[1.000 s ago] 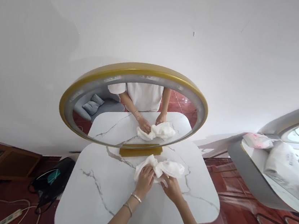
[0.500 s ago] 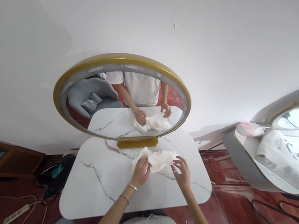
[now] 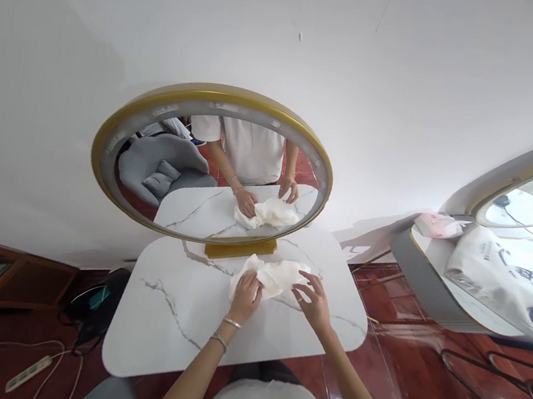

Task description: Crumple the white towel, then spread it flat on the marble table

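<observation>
A crumpled white cloth [image 3: 281,278] lies on the white marble-patterned table [image 3: 149,321], just in front of the mirror's gold base. My left hand [image 3: 245,297] rests on the cloth's left part, its fingers curled into the folds and pressed against it. At the right end, my right hand [image 3: 314,304] hovers with bent, spread fingers; the fingertips meet or nearly meet the cloth's edge. Two bracelets circle my left wrist. The oval gold-framed mirror [image 3: 221,93] reflects both hands and the cloth.
To the right, a second table [image 3: 414,263] carries a pink-and-white packet [image 3: 438,226] and a printed white bag [image 3: 482,261]. A black bag [image 3: 92,307] sits on the floor at left, near a power strip [image 3: 29,372] with trailing cables. Behind the mirror rises a white wall.
The whole view has shifted slightly, so things appear a little higher and further left. My right hand's fingers have moved a little inward over the cloth's right end; the left stays on it.
</observation>
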A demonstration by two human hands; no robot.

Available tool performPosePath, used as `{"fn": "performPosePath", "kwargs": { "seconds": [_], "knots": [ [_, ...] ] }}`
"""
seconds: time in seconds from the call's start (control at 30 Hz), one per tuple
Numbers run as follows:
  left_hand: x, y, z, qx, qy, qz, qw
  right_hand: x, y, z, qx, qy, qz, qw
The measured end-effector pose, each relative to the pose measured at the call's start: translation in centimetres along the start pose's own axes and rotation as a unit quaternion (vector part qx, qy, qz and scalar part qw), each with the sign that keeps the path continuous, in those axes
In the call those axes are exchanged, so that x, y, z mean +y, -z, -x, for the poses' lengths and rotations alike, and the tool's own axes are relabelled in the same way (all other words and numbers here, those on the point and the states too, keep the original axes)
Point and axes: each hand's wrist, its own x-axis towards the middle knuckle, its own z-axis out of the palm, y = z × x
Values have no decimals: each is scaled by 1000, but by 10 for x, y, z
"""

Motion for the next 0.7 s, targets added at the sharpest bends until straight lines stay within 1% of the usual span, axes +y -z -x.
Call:
{"fn": "performPosePath", "kwargs": {
  "seconds": [0.17, 0.4, 0.6, 0.7],
  "knots": [
    [-4, -3, -1, 2, -10, 3, 1000, 2, -2, 2, 4, -22, -9, 1000],
    [-7, -3, -1, 0, -15, 22, 1000, -2, -9, 7, -30, -40, 6, 999],
    [-8, -4, -3, -12, -15, 45, 999, -3, -13, 8, -5, -94, -15, 995],
    [-7, -2, -4, -20, -17, 65, 998, -4, -10, 3, -1, -94, -16, 995]
  ]
}}
